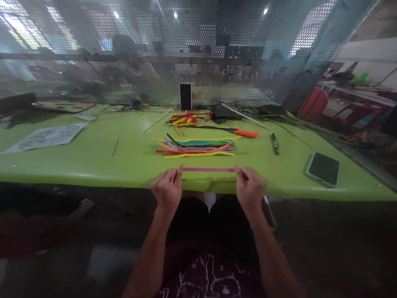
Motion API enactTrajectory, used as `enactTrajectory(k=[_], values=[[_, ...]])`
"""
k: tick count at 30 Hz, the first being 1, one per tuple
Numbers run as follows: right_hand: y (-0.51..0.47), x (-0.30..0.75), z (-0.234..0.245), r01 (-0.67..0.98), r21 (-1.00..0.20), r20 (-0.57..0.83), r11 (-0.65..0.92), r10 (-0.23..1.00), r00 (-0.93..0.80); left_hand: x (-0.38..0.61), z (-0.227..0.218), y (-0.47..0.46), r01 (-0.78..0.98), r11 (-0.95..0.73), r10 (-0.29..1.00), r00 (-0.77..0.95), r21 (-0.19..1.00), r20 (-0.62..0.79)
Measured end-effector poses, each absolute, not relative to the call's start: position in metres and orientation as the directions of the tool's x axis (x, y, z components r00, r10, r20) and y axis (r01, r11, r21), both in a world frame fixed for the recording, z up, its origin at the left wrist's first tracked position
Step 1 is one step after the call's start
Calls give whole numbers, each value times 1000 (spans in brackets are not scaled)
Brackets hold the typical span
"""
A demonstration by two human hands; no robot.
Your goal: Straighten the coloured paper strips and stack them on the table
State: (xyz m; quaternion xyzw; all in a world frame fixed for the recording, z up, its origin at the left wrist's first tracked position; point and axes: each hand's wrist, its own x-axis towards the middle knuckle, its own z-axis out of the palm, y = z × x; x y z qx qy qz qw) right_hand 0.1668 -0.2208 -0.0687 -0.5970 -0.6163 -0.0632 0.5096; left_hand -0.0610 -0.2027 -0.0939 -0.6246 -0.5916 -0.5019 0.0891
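A narrow pink strip (209, 169) is stretched level between my two hands, just above the front edge of the green table (102, 169). My left hand (167, 186) is closed, pinching one end between thumb and fingers. At the other end, my right hand (250, 186) is closed on the strip in the same way. Short tails of pink show inside both grips. Just beyond my hands lies a row of coloured strips (198, 147), yellow, red, orange, purple, blue, green and black, roughly parallel to the pink one.
Behind the row lie a tangled heap of strips (190, 118) and a tool with an orange handle (246, 133). A pen (275, 144) and a phone (324, 169) are at right, a printed sheet (49, 136) at left. A dark upright phone (185, 97) stands before the perforated screen (155, 70).
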Motion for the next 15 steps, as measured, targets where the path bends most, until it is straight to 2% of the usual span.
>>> enactTrajectory(k=[5,8,12,15], values=[[-211,169,-73,846,-475,698,243,690,193,-66,-95,-196,856,-298,651,-140,421,746],[-207,170,-73,900,-389,676,194,724,137,-72,-94,-191,889,-289,666,-80,355,742],[-196,171,-66,967,-223,545,125,838,17,-81,-86,-181,920,-343,717,125,191,686],[-185,170,-59,976,-169,465,136,884,-43,-83,-76,-176,927,-361,762,234,96,604]])
